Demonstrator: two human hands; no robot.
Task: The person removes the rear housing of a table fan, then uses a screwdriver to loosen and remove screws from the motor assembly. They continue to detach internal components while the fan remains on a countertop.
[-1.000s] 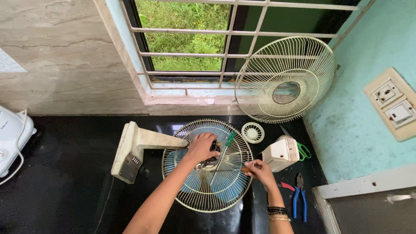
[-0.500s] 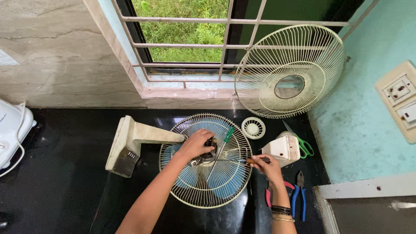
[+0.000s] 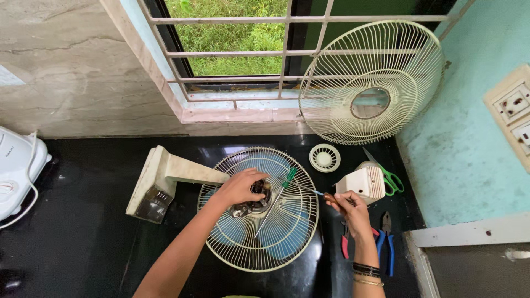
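A cream fan lies face down on the black counter, its rear wire guard (image 3: 259, 243) over pale blue blades. My left hand (image 3: 238, 187) grips the exposed dark motor (image 3: 253, 203) at the guard's centre. My right hand (image 3: 349, 208) holds a brown-handled screwdriver (image 3: 323, 194) at the guard's right edge, its thin shaft pointing left toward the motor. A green-handled screwdriver (image 3: 287, 179) rests on the guard beside the motor.
The fan's cream stand (image 3: 160, 179) lies to the left. The front guard (image 3: 371, 83) leans on the window grille. A small round cap (image 3: 324, 158), cream motor cover (image 3: 361, 184), green scissors (image 3: 390, 177), red pliers (image 3: 344, 244) and blue pliers (image 3: 386, 243) sit right. A white appliance (image 3: 15, 168) stands far left.
My right hand has drawn the brown-handled screwdriver back to the right and upward, away from the motor. My left hand stays on the motor. The view has shifted slightly.
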